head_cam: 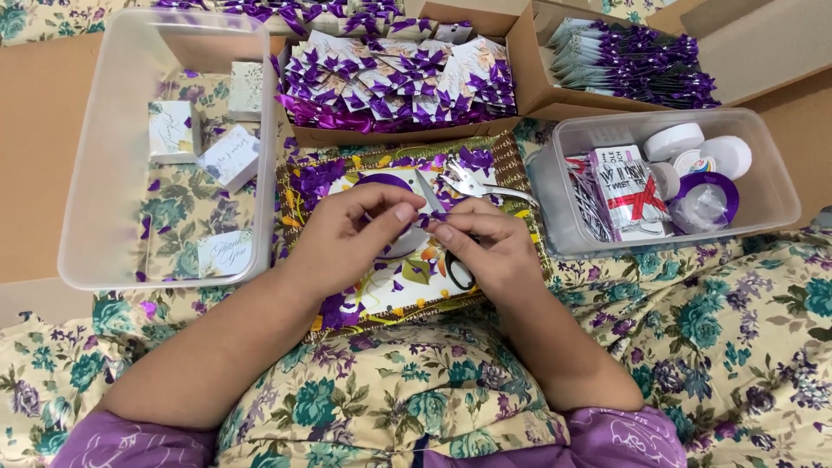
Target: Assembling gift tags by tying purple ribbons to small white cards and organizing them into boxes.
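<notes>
My left hand [351,232] and my right hand [485,243] meet over a flat tray [511,178] with a floral print and purple scraps on it. Between their fingertips they pinch a small piece of purple ribbon [426,222]. Scissors [433,204] run under my right hand, blade tip pointing up between the hands, a black handle loop showing below the palm. A roll of purple ribbon [381,184] lies just behind my left fingers. A silver fork-like tool [472,184] rests on the tray behind my right hand.
A clear bin [104,173] at left holds small white boxes and cards. A cardboard box [399,134] behind the tray is full of purple bows on cards, another box [537,87] sits at back right. A clear tub [763,199] at right holds tape rolls and twist ties.
</notes>
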